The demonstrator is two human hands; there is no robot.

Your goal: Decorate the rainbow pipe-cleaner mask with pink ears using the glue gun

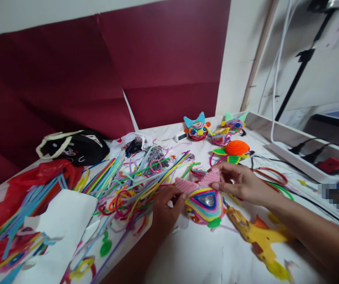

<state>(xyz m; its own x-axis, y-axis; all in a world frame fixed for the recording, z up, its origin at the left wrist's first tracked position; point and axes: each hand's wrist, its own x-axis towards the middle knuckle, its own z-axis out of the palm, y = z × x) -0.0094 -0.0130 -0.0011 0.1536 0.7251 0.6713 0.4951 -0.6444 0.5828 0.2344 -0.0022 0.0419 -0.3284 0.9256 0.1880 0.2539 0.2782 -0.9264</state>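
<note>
A round face figure wound from colourful fuzzy strips, with two upright pink ears (pixel 205 207), sits low and right of centre on the white tabletop (pixel 193 256), between both hands. The right hand (pixel 243 183) pinches the ear on its side, thumb in front and fingers behind. The left hand (pixel 167 205) has its thumb and forefinger brought together at the figure's opposite edge, just below the other ear; whether they grip it firmly I cannot tell. A yellow glue gun (pixel 262 236) lies beside the figure, under the right forearm. Loose multicoloured fuzzy stems (pixel 160 169) spread beyond the left hand, and behind the right hand rest a domed orange piece (pixel 237 147) and a blue-eared round figure (pixel 198 131).
</note>
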